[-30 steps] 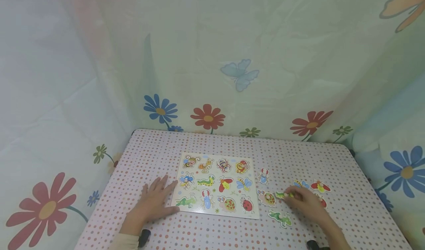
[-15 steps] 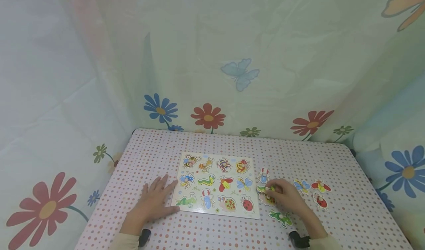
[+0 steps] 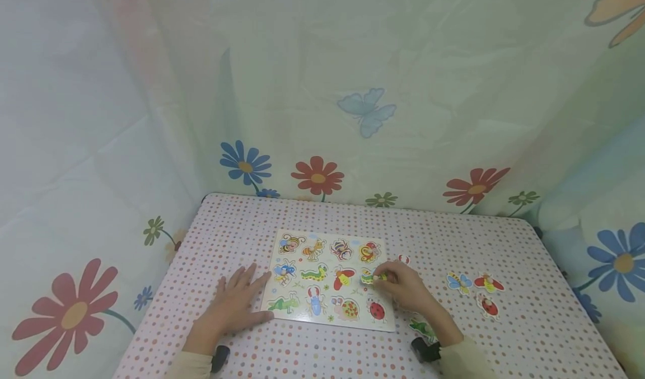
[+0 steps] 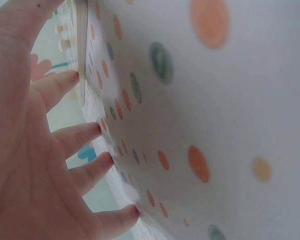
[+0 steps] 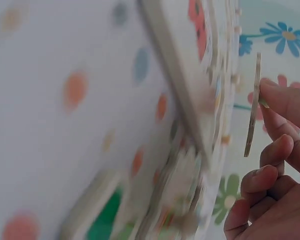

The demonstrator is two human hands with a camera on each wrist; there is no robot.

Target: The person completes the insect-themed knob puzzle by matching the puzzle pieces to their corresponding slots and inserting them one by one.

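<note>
While the R hand (image 3: 403,286) pinches a thin green-&-yellow caterpillar-shaped wooden piece (image 3: 367,277) over the R side of a cream rectangular wooden puzzle board (image 3: 364,322), other fingers curled in, the L hand (image 3: 234,300) lies splayed at the board's L edge, fingertips on a pinkish-white dotted cloth (image 3: 312,356). R wrist cam has the piece edge-on, clear of the board. Board's face shows cartoon bugs (image 3: 316,300), 3 rows x 4. R of it, loose wooden pcs: blue-winged dragonfly (image 3: 459,282), red-winged yellow-bodied fly (image 3: 489,282) & red spotted ladybird (image 3: 487,306), grouped well apart from the board; green grasshopper (image 3: 420,327) nr its lower R corner, partly hidden; red-&-blue beetle (image 3: 403,260) just beside its R edge, mostly hidden by the hand. Surface: that cloth, dots reddish, orange & grey-green, rounded far corners. Room: pale flower-print fabric sheets (image 3: 428,43) at back & both sides, w/ red, blue & green daisies (image 3: 317,176) & a pale blue butterfly (image 3: 368,112) mid-back. Cream sleeves (image 3: 463,359) at both wrists.
</note>
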